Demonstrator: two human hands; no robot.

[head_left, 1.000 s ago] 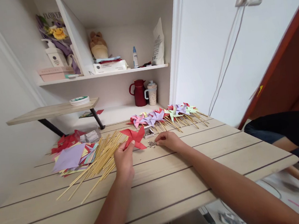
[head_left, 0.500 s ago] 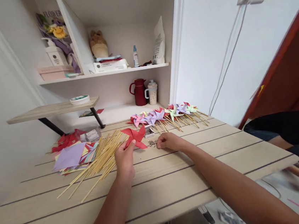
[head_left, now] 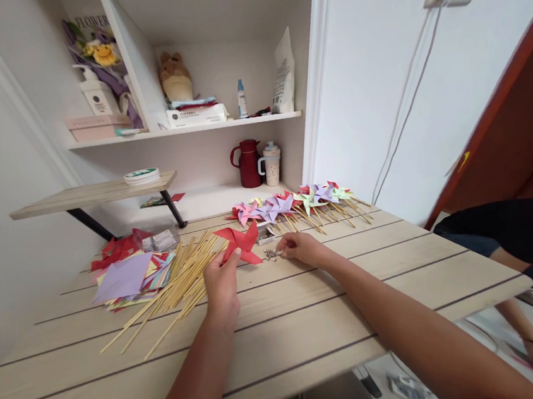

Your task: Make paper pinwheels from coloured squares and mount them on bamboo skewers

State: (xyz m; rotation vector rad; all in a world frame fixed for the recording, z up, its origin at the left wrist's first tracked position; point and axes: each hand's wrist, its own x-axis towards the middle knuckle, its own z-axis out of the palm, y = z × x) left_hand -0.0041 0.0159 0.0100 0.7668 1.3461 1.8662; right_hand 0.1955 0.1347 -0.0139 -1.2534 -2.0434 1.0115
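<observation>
A red paper pinwheel (head_left: 240, 243) lies flat on the wooden counter (head_left: 308, 322), its near edge pinched by the left hand (head_left: 221, 285), thumb on top. Just right of it sits a small heap of metal pins (head_left: 271, 254), and the right hand (head_left: 301, 248) has its fingertips closed together at that heap; whether a pin is held is too small to tell. Bamboo sticks (head_left: 175, 285) spread to the left of the left hand.

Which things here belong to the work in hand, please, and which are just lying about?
In hand: left hand, red paper pinwheel, right hand, small metal pins, wooden sticks.
Lying about: red jug, soft toy, pump bottle.
</observation>
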